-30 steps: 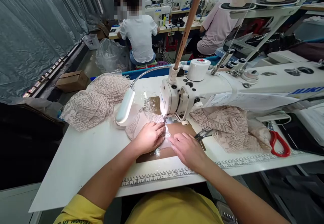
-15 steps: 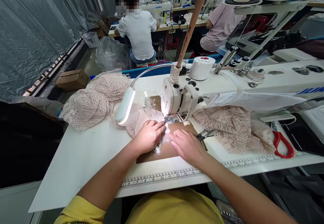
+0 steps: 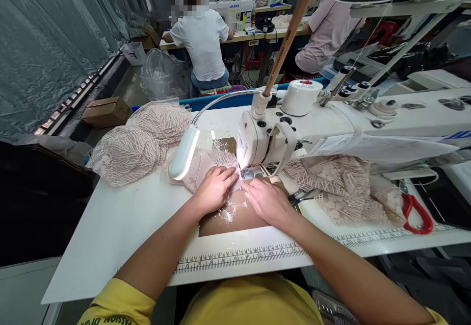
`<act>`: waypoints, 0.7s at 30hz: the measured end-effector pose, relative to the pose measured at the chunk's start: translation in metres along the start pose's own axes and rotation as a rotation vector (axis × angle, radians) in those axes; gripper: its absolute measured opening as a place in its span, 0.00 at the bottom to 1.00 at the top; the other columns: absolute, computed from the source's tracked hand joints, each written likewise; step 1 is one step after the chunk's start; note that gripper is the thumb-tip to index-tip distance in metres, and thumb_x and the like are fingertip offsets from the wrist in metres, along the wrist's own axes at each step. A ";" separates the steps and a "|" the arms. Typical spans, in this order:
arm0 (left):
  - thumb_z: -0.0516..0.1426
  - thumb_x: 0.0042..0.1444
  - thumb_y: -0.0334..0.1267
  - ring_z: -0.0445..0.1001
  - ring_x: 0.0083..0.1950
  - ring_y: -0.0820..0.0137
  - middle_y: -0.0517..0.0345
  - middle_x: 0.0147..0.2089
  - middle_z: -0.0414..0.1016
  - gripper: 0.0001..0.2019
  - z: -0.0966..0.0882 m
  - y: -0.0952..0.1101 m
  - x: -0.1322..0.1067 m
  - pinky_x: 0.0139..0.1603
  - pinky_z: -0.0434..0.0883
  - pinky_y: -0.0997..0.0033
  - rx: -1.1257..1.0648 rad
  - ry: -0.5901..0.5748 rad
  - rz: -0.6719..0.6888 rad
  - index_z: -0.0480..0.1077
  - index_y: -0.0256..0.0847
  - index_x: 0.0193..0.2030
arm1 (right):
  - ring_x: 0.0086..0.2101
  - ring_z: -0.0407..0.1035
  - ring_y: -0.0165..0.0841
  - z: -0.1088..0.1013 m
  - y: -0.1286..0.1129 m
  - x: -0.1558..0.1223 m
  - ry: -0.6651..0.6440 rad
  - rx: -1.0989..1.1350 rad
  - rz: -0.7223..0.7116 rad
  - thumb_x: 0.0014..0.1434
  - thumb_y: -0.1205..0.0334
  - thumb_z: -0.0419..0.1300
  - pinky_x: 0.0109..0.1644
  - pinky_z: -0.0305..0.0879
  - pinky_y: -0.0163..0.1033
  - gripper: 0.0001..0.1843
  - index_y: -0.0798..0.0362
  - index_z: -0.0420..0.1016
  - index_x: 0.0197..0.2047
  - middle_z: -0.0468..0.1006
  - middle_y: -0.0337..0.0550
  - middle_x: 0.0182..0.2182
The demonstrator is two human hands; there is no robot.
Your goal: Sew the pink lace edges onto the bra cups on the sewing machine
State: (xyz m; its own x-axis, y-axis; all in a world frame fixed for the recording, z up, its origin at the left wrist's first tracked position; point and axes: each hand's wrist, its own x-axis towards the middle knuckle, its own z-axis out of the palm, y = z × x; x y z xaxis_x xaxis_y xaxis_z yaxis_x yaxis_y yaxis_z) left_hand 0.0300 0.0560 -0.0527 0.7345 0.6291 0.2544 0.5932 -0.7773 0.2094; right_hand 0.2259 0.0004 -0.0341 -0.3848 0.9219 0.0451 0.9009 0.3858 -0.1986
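Observation:
A white sewing machine (image 3: 331, 124) stands on the white table (image 3: 121, 227). My left hand (image 3: 214, 187) lies flat, fingers together, pressing a pale pink lace piece (image 3: 206, 165) just left of the needle. My right hand (image 3: 267, 201) lies flat beside it on the brown plate, fingertips at the presser foot (image 3: 250, 174). The lace edge between my fingertips is lit by the machine's light.
A gooseneck lamp (image 3: 183, 153) hangs left of the needle. Lace piles lie at the far left (image 3: 136, 141) and right (image 3: 342, 187). Red-handled scissors (image 3: 415, 212) and small snips (image 3: 300, 196) lie on the right. Two people sit at machines behind.
Both hands have slid forward toward the needle, feeding the lace under the presser foot. The view has tilted slightly.

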 end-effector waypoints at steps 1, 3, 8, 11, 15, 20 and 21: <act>0.51 0.57 0.28 0.65 0.54 0.56 0.44 0.61 0.68 0.22 0.000 -0.001 0.000 0.56 0.64 0.50 0.000 0.010 -0.010 0.66 0.38 0.59 | 0.34 0.69 0.35 0.001 0.000 0.001 0.004 -0.005 0.008 0.65 0.63 0.49 0.35 0.59 0.38 0.18 0.50 0.72 0.54 0.76 0.45 0.36; 0.51 0.58 0.30 0.65 0.55 0.56 0.44 0.60 0.68 0.21 0.001 -0.002 0.000 0.56 0.65 0.51 0.005 0.026 -0.031 0.67 0.38 0.58 | 0.34 0.70 0.36 0.004 0.000 0.001 0.012 -0.018 0.015 0.64 0.63 0.49 0.36 0.60 0.38 0.19 0.51 0.72 0.56 0.77 0.45 0.37; 0.49 0.61 0.33 0.65 0.58 0.55 0.43 0.61 0.67 0.19 0.000 -0.003 -0.002 0.58 0.64 0.52 0.012 0.051 -0.058 0.67 0.36 0.58 | 0.35 0.70 0.37 0.008 -0.001 0.000 0.020 -0.034 0.006 0.64 0.64 0.48 0.38 0.63 0.40 0.20 0.52 0.71 0.56 0.76 0.46 0.37; 0.49 0.62 0.35 0.64 0.59 0.55 0.43 0.61 0.67 0.19 -0.003 -0.004 -0.005 0.59 0.63 0.51 0.013 0.056 -0.080 0.67 0.36 0.59 | 0.37 0.70 0.37 0.000 0.002 -0.008 0.016 0.008 -0.041 0.64 0.65 0.48 0.40 0.65 0.40 0.21 0.52 0.69 0.58 0.76 0.46 0.38; 0.50 0.63 0.43 0.64 0.60 0.54 0.42 0.61 0.67 0.21 -0.007 -0.004 -0.009 0.61 0.61 0.51 0.012 0.053 -0.102 0.67 0.36 0.58 | 0.42 0.71 0.37 -0.017 0.021 -0.033 0.051 0.032 -0.041 0.63 0.68 0.46 0.43 0.69 0.41 0.22 0.55 0.69 0.57 0.75 0.49 0.48; 0.53 0.60 0.42 0.64 0.60 0.52 0.40 0.60 0.67 0.20 -0.012 -0.009 -0.011 0.61 0.60 0.50 -0.104 0.059 -0.186 0.69 0.34 0.55 | 0.47 0.71 0.42 -0.022 0.063 -0.067 0.065 -0.207 0.017 0.53 0.78 0.47 0.46 0.70 0.46 0.27 0.58 0.73 0.54 0.73 0.55 0.53; 0.53 0.59 0.40 0.65 0.59 0.53 0.41 0.60 0.68 0.18 -0.013 -0.010 -0.010 0.61 0.61 0.50 -0.153 0.057 -0.223 0.71 0.34 0.53 | 0.48 0.70 0.43 -0.021 0.070 -0.070 0.060 -0.250 0.018 0.52 0.78 0.48 0.47 0.70 0.47 0.27 0.58 0.74 0.53 0.73 0.56 0.53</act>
State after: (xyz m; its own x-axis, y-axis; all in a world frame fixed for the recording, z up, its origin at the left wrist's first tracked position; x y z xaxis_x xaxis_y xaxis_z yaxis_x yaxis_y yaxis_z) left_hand 0.0119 0.0576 -0.0452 0.5690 0.7873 0.2376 0.6783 -0.6127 0.4057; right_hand 0.3202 -0.0365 -0.0303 -0.3622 0.9264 0.1031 0.9321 0.3591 0.0477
